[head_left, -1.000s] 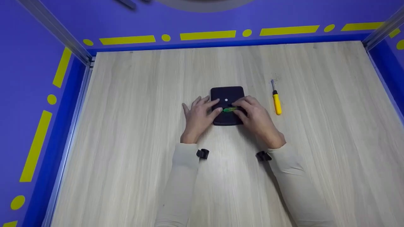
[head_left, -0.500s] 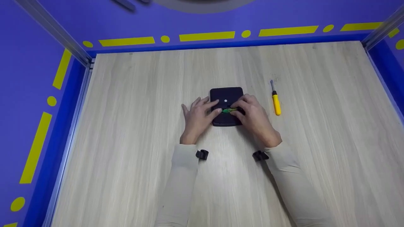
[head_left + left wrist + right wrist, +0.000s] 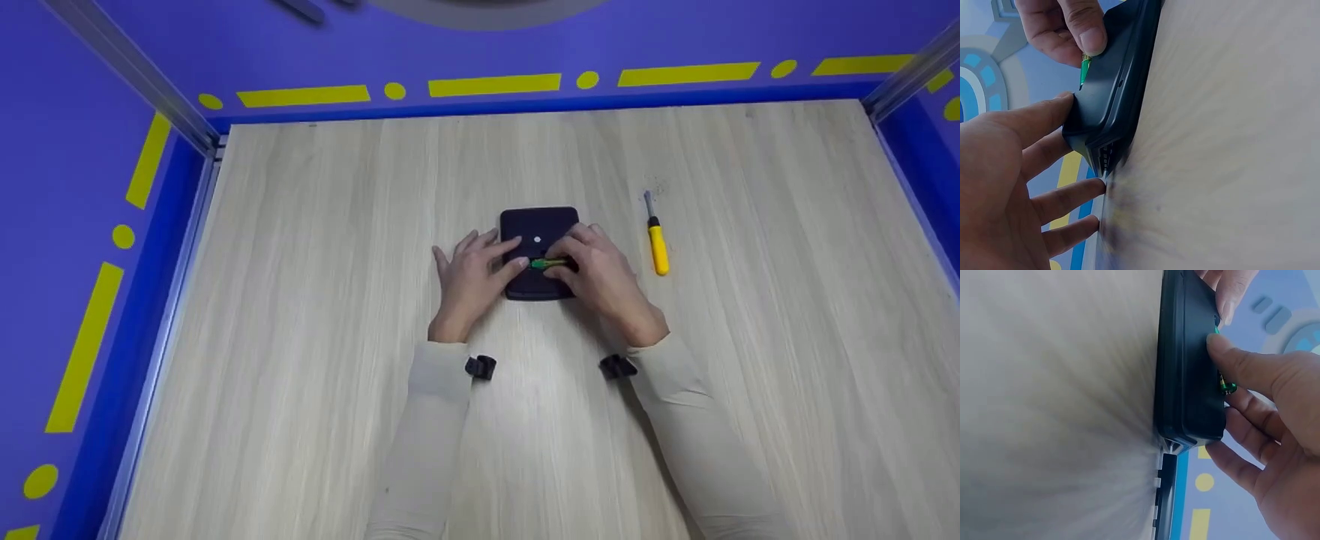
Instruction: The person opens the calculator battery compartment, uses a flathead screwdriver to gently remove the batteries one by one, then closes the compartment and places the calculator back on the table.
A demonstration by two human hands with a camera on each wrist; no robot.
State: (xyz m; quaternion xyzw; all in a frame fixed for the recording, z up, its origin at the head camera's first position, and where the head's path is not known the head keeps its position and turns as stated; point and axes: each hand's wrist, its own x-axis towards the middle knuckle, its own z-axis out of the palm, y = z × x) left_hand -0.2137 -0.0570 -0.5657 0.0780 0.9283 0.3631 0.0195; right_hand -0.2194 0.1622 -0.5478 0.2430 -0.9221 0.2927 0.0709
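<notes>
**Both hands on the little black device, mid-worktop**

So here's what we've got. The black device (image 3: 534, 225) sits flat about midway between the left and right edges of the worktop (image 3: 330, 225), well in from the far edge. There's a small white dot (image 3: 537, 240) on its upper face, and a green-and-yellow piece (image 3: 538, 264) lies crosswise just below that dot.

Our right hand (image 3: 606, 274) comes in from the right and pinches that piece between thumb and curled fingers. From the right wrist we can see its green end (image 3: 1228, 387) poking out past the thumb, while some of the other fingers wrap against the device's side.

Our left hand (image 3: 471, 276) isn't gripping anything: the fingers are spread over the device's left side, with the thumb right by the left end of the green-and-yellow piece. Whether thumb and piece really touch, we can't tell. From the left wrist, two fingertips reach down to the worktop just beside the casing.

Over toward the right edge, well apart from the device, there's a yellow-handled screwdriver (image 3: 657, 238), tip aimed at the far edge, with some dark specks (image 3: 657, 184) near it. Blue walls (image 3: 480, 56) with yellow bars and dots rise behind the far edge.
</notes>
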